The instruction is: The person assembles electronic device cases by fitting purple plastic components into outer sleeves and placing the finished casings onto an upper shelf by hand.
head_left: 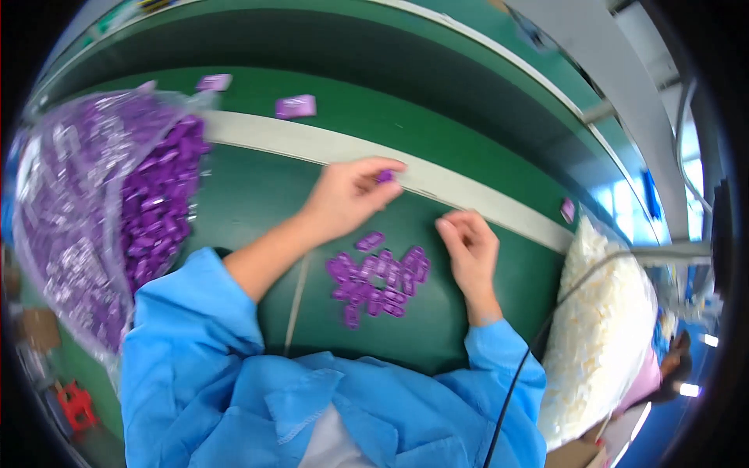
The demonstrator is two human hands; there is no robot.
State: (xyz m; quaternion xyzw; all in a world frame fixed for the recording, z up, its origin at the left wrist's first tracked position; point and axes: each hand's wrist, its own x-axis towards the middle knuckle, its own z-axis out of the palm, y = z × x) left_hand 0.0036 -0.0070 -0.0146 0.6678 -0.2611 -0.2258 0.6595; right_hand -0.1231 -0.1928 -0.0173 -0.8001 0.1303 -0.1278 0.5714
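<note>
Pinching small purple plastic-looking piece [385, 176] in left hand [355, 193], beyond loose pile of purple rectangular pieces [357, 290] | curling right hand [473, 243], cannot tell if grasping anything | apparently handling pieces singly | next: probably needing steady fingertip control

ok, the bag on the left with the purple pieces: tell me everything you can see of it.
Large, bulging bag of what looks like thin clear plastic, creased and shiny with glare. It's packed with small, glossy purple pieces; on its right side the film seems drawn back, leaving them looking uncovered. It sits slumped at the left end of the green table. The blue left sleeve overlaps its lower edge in view; can't tell if they touch. The left hand is clear of it.
</note>
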